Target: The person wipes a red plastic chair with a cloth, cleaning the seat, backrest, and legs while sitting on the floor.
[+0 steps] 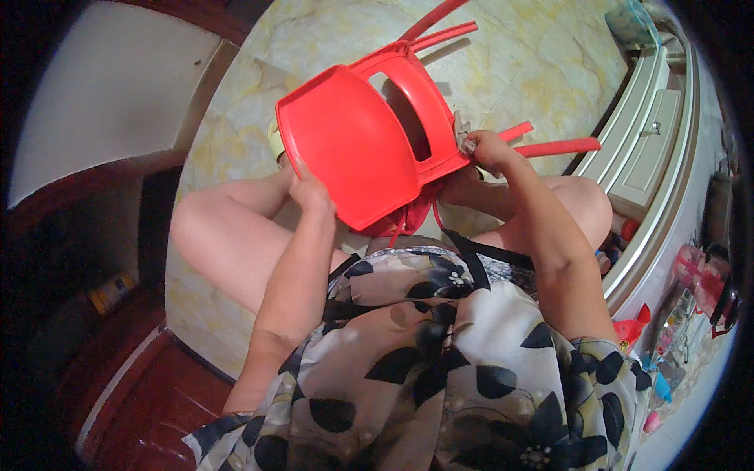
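A small red plastic chair (353,141) lies tipped over between my bent legs, its broad smooth panel towards me and its legs pointing away to the top and right. My left hand (311,193) grips the near left edge of that panel. In my right hand (490,150) is a crumpled greyish cloth (464,136), held against the chair's right side beside a slot-shaped opening. The fingertips of both hands are partly hidden. Beneath the chair, close to my lap, a dark red bag or cloth (421,215) with a thin red cord partly shows.
Marbled tile floor (542,65) lies under the chair. White drawers (645,147) line the right side, with a clear plastic bag (631,25) at their far end and small items on the top. Dark wooden furniture with a pale panel (118,88) stands at left.
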Tool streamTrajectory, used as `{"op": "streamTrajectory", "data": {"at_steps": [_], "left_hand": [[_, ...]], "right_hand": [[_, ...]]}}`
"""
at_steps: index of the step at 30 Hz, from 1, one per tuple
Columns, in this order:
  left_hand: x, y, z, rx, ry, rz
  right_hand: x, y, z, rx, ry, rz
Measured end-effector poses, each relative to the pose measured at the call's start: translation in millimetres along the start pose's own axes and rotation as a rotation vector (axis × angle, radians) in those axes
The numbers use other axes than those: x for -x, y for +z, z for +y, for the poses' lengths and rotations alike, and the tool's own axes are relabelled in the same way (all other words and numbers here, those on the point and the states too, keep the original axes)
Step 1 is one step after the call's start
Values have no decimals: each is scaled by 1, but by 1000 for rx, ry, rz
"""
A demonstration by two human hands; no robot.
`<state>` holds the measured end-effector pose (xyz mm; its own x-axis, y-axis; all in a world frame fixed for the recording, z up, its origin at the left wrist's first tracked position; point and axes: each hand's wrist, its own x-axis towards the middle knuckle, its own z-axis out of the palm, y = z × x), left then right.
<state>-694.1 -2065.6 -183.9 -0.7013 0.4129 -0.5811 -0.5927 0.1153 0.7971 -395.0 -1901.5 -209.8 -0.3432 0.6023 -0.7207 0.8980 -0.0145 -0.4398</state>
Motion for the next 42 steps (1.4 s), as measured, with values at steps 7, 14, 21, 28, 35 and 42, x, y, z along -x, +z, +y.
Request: {"op": "streamTrajectory", "data": {"at_steps": [7,14,21,28,35,42], "left_hand": [[-9,-6,-1,-238,30,53],[-23,-11,-14,-195,64,29],[-26,-15,-20,-91,44,24],[-22,-10,-20,-73,13,35],[-24,-3,-19,-158,21,84],[-21,-4,-15,-146,49,114]], "right_hand": [[20,-32,-4,-383,55,490],[46,10,3,250,-613,350],[52,3,-20,526,-509,164],[46,3,-15,-11,-303,175],[46,-15,7,-529,-25,371],[43,1,0,383,-553,186]]}}
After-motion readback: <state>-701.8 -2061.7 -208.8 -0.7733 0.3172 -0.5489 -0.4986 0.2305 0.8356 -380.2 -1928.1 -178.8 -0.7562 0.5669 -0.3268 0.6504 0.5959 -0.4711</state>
